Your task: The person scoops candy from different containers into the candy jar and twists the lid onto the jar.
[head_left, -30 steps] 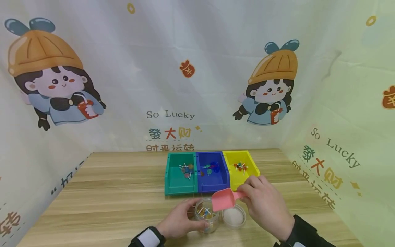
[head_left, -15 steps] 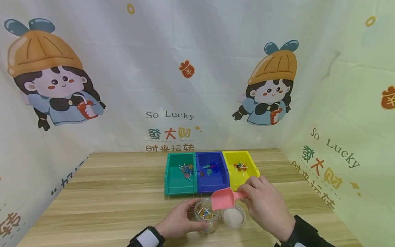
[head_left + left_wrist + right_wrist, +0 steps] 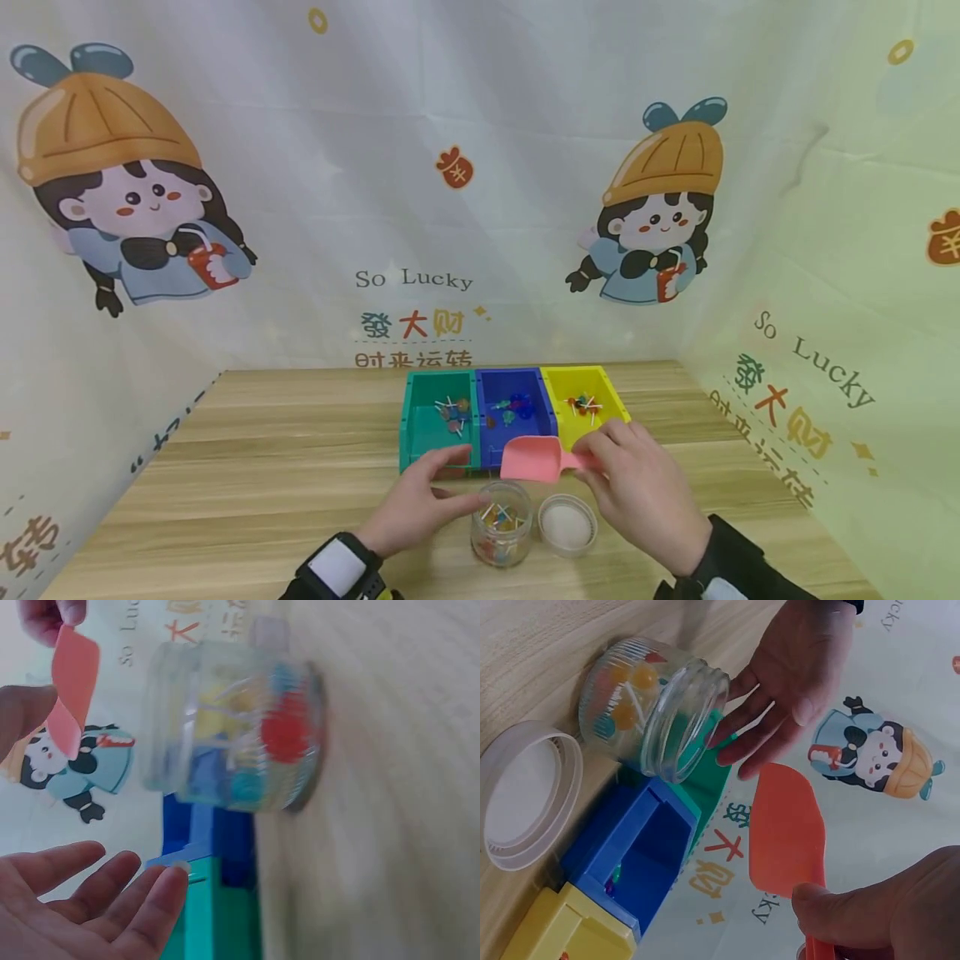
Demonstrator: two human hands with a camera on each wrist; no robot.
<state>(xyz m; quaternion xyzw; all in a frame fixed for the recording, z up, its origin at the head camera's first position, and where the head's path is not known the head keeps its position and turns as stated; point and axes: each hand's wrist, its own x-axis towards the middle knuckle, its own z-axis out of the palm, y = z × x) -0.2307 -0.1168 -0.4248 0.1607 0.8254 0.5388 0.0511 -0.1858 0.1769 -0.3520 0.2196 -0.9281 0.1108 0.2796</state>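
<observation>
In the head view a clear jar (image 3: pixel 502 533) with small lollipops in it stands on the table. My left hand (image 3: pixel 420 502) is just left of the jar, its fingers and thumb spread and holding nothing. The left wrist view shows those fingers (image 3: pixel 154 904) apart from the glass. My right hand (image 3: pixel 637 492) pinches the handle of a pink scoop (image 3: pixel 531 459), whose blade is raised above and behind the jar's mouth. The right wrist view shows the scoop blade (image 3: pixel 786 832) with nothing on it and the thumb on its handle.
A round jar lid (image 3: pixel 567 525) lies right of the jar. Behind stand a green bin (image 3: pixel 438 454), a blue bin (image 3: pixel 491 454) and a yellow bin (image 3: pixel 600 379), side by side, with small candy-like pieces inside. A printed cloth (image 3: pixel 510 225) hangs behind the wooden table (image 3: pixel 285 467).
My left hand has let go of the jar and shifted slightly left and up, its fingers spreading. The scoop has risen away from the jar's mouth toward the bins.
</observation>
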